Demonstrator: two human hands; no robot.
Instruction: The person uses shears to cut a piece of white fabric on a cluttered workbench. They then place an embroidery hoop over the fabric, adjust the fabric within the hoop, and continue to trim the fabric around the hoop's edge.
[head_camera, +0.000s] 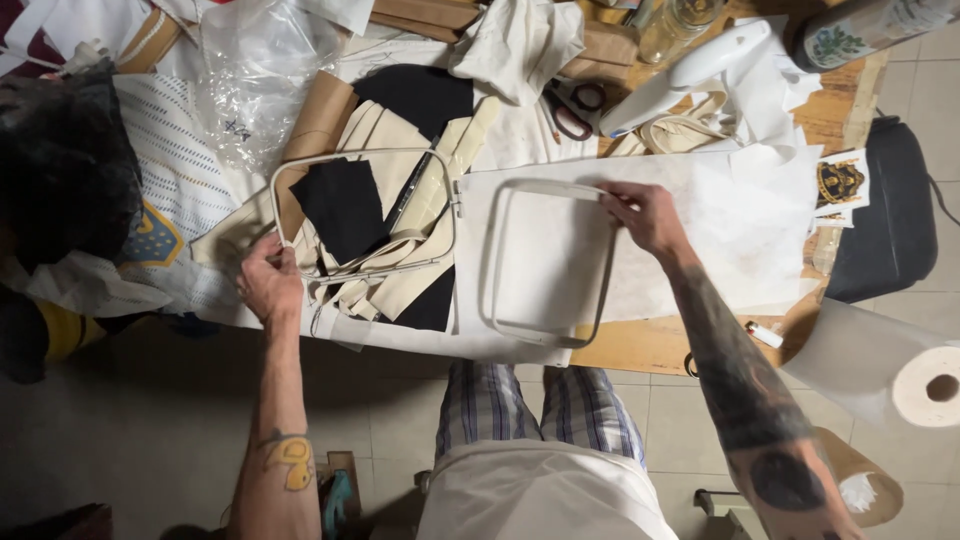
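White plastic hoop frame (548, 262) under right hand (645, 215); left hand (268, 282) gripping outer frame (362, 155).

A cluttered wooden table (835, 115) stood over a floor of pale grey tiles (160, 420). A dark padded seat (885, 215), possibly a chair, sat by its right edge. The light was dim and warm, shadowed under the table.
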